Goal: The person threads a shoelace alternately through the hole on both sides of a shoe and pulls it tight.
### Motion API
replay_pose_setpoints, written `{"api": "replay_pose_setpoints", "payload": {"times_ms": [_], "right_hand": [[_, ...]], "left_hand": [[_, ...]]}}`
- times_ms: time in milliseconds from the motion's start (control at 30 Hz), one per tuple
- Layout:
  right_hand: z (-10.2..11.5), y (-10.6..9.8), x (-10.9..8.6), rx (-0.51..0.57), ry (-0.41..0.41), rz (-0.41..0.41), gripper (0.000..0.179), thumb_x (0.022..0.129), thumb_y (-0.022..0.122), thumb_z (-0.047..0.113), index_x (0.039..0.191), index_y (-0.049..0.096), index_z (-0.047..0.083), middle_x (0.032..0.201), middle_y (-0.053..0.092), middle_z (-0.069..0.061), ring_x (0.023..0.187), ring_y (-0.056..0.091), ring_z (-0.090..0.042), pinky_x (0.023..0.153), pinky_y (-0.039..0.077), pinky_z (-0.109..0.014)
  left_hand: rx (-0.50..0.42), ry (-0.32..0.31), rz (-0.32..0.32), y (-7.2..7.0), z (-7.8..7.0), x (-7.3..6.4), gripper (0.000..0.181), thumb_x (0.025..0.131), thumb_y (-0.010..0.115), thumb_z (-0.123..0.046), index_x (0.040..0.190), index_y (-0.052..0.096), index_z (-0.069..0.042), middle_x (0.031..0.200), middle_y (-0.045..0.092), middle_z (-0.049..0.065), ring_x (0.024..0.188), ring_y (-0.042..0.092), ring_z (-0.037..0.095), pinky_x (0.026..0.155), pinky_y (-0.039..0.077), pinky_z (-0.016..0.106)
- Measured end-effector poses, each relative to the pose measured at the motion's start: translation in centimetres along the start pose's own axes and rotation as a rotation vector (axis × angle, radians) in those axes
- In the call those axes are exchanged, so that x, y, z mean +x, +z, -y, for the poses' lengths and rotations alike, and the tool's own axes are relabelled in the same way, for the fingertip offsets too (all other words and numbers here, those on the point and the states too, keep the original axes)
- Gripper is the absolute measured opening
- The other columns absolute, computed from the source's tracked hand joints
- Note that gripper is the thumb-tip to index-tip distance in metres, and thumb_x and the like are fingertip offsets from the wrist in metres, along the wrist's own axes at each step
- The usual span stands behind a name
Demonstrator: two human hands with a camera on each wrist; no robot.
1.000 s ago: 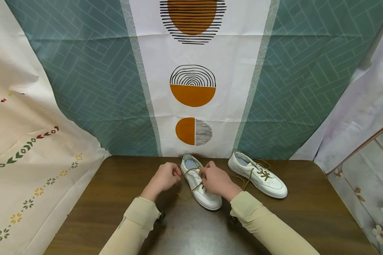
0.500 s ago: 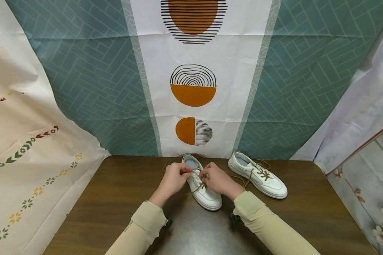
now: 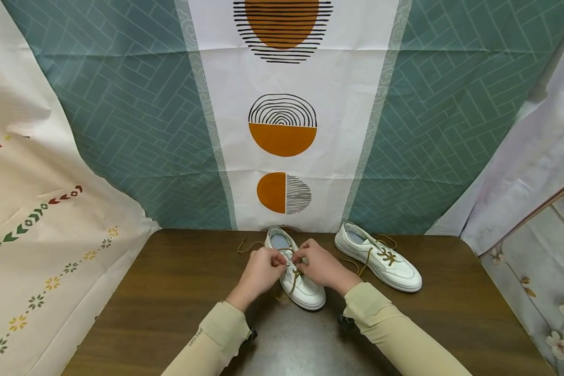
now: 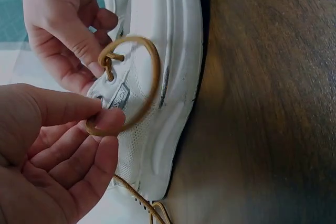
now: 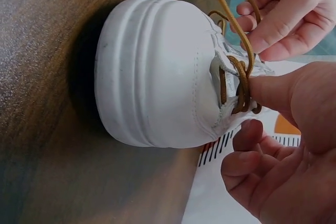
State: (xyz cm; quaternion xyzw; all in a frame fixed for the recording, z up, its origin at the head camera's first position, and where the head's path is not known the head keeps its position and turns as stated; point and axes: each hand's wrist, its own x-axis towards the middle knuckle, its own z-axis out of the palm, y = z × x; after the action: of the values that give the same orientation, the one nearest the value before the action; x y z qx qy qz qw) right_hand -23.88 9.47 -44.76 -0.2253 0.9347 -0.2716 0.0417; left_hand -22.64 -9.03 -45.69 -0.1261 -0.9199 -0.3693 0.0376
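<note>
A white lace-up shoe [image 3: 310, 296] stands on the table with its toe toward me. My left hand [image 3: 262, 270] is over its near-left side; thumb and index finger pinch a brown shoelace [image 4: 156, 72], which curves in a loop from the eyelets in the left wrist view. On the other side of the lacing, my right hand [image 3: 320, 266] grips the shoe's eyelet flap, its thumb against the crossed laces in the right wrist view. Part of that grip is hidden behind the thumb. A loose lace end [image 3: 246, 246] trails left of the heel.
A second white shoe [image 3: 399, 274], with brown laces through its eyelets, stands to the right. The dark wooden table [image 3: 169, 313] meets a patterned cloth [image 3: 282, 73] at the back. Other printed cloths hang at both sides.
My left hand has moved right from beside the shoe to over its lacing, then slightly down toward the toe, drawing the lace along. The right hand has stayed almost in place.
</note>
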Motion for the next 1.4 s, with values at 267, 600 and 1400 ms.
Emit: {"api": "replay_pose_setpoints", "payload": {"times_ms": [267, 600, 1400], "right_hand": [[0.08, -0.01, -0.08, 0.014, -0.016, -0.015, 0.012, 0.090, 0.062, 0.019, 0.097, 0.071, 0.019, 0.105, 0.050, -0.002, 0.091, 0.057, -0.018, 0.078, 0.046, -0.032], [-0.07, 0.20, 0.12, -0.013, -0.023, -0.001, 0.018, 0.091, 0.061, 0.023, 0.107, 0.070, 0.022, 0.108, 0.048, 0.000, 0.084, 0.053, -0.010, 0.073, 0.045, -0.027], [-0.02, -0.12, 0.09, -0.015, -0.093, -0.224, 0.011, 0.090, 0.062, 0.024, 0.092, 0.071, 0.019, 0.103, 0.054, 0.009, 0.081, 0.055, -0.005, 0.069, 0.046, -0.023]], "left_hand": [[0.008, 0.007, -0.012, 0.20, -0.32, 0.08, 0.006, 0.078, 0.068, -0.011, 0.075, 0.068, -0.016, 0.064, 0.064, -0.009, 0.058, 0.056, 0.003, 0.051, 0.046, 0.020], [-0.026, 0.004, 0.002, 0.20, -0.59, 0.22, 0.016, 0.078, 0.073, -0.009, 0.090, 0.061, -0.013, 0.069, 0.066, -0.006, 0.062, 0.059, 0.002, 0.054, 0.047, 0.021], [0.000, 0.003, 0.059, -0.14, -0.63, 0.38, 0.016, 0.082, 0.071, -0.014, 0.098, 0.066, -0.012, 0.071, 0.067, -0.005, 0.061, 0.058, 0.004, 0.054, 0.046, 0.021]]}}
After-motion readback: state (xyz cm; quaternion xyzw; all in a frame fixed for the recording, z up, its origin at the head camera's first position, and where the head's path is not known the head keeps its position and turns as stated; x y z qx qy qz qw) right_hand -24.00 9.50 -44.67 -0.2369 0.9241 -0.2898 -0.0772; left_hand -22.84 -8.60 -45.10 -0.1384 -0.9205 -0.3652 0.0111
